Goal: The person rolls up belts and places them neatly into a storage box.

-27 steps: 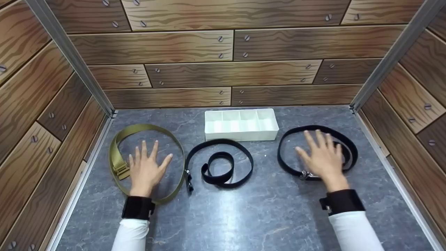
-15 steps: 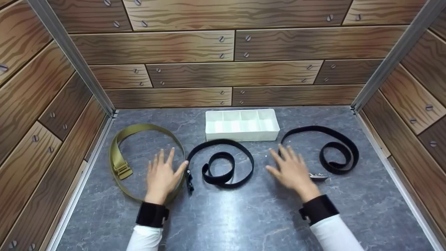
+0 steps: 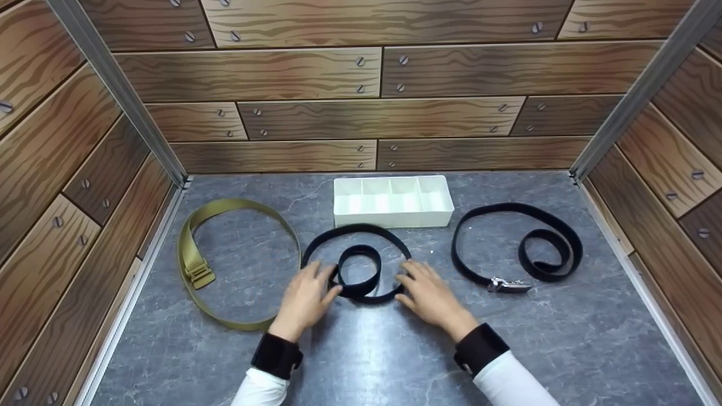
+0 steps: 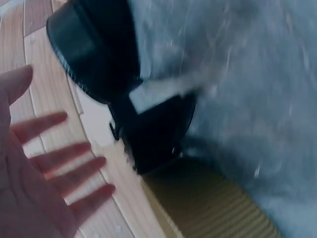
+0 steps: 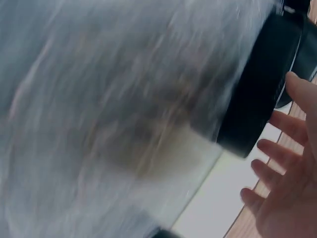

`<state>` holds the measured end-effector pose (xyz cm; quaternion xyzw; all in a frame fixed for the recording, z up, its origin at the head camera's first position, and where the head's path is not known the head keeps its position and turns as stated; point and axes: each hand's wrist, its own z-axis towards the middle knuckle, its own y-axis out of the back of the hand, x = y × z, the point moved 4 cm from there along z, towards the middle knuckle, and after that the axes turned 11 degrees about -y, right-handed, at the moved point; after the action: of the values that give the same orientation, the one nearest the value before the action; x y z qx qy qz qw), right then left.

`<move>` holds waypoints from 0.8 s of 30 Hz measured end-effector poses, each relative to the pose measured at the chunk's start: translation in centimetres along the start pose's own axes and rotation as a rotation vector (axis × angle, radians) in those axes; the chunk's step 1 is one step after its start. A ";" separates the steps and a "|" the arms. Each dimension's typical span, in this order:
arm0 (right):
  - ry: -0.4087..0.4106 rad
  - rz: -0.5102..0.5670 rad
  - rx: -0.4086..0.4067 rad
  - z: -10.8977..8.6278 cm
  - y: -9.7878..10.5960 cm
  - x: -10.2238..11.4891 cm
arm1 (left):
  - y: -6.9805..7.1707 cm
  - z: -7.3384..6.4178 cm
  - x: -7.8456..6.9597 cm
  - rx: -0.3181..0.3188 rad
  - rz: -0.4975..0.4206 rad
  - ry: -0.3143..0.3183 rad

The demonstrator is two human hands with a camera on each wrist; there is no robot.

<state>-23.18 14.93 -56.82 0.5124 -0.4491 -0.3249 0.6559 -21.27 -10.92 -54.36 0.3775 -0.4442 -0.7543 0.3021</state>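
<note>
1. White sleeves (image 3: 510, 380) meet black wristbands (image 3: 482, 348) above a grey, marble-veined surface (image 3: 364, 369).
2. Left hand (image 3: 306, 299): fingers spread and loosely bent, at the left edge of the centre black belt (image 3: 354, 291); contact cannot be determined.
3. Right hand (image 3: 431, 296): fingers likewise spread, at its right edge; contact also undetermined.
4. Centre black belt: flat strap on edge, tight coil inside a wide loop, between the hands.
5. Olive webbing belt (image 3: 223, 205): ribbed weave, broad loop, matching buckle (image 3: 198, 274); to the left.
6. Second black belt (image 3: 522, 208): spiralled, shiny metal buckle (image 3: 507, 286); to the right.
7. White four-compartment tray (image 3: 395, 220): rectangular, just behind the centre black belt.
8. Wood-grain panels (image 3: 307, 70) with screw-head motifs: far wall.
</note>
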 end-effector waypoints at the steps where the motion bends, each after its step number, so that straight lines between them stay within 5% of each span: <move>1: 0.040 0.004 -0.014 0.1 -0.2 0.4 | -0.3 0.1 -0.2 -0.008 -0.002 -0.052; 4: 0.149 0.002 -0.059 0.2 -0.6 1.1 | -1.0 0.3 -0.7 -0.045 0.013 -0.171; 7: 0.204 -0.015 -0.103 0.3 -0.7 1.0 | -1.5 0.4 -0.8 -0.074 0.053 -0.226; 24: 0.134 0.029 -0.120 -1.5 1.1 -4.7 | -0.3 -0.5 -0.1 -0.132 0.127 -0.241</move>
<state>-23.66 19.91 -57.01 0.4862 -0.3916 -0.3065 0.7186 -20.82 -10.94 -54.73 0.2348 -0.4498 -0.8009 0.3179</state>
